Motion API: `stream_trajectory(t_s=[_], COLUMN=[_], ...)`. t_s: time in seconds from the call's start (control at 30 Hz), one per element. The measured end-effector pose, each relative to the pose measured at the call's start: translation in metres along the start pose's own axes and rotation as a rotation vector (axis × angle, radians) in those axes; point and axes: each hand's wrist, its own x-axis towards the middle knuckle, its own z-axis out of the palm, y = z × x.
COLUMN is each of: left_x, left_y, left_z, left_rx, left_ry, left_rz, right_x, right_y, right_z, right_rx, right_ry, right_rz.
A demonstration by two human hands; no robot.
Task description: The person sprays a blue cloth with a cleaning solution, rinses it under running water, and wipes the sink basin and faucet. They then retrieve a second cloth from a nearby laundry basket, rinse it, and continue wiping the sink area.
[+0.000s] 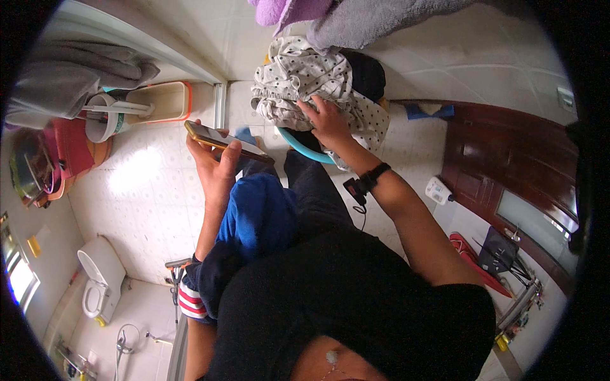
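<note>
My left hand (pixel 212 169) holds a smartphone (pixel 228 140) with a gold-coloured edge, its screen tilted up. Over my left forearm hangs a bundled blue garment (pixel 259 214), with dark cloth and a red-and-white striped cuff (pixel 191 302) beside it. My right hand (pixel 330 125) rests, fingers spread, on a white garment with black polka dots (pixel 305 71), near its gathered waistband. That garment lies heaped over a turquoise basin (pixel 305 148), whose rim shows at the front. Black cloth (pixel 364 71) sits at the right of the heap.
Purple (pixel 290 12) and grey towels (pixel 376 21) hang above the heap. A beige tub (pixel 167 102) and a white bucket (pixel 100 124) stand on the left, beyond a door track (pixel 219 107). A toilet (pixel 102 281) is at lower left; a dark red wooden door (pixel 505 152) is on the right.
</note>
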Motion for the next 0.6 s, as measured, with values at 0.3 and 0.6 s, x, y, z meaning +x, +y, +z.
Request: stream_trajectory(t_s=[0.3,0.6], left_x=[0.003,0.004], left_y=[-0.003,-0.004], left_z=[-0.020,-0.018], left_rx=[-0.079,-0.124], left_ry=[0.030,0.024], left_rz=[0.005,0.039], right_x=[0.020,-0.012], right_y=[0.094,0.121], right_z=[-0.062,-0.189], right_rx=[0.748,1.971], right_ry=[0.058,0.524], right_rz=[0.555,0.909])
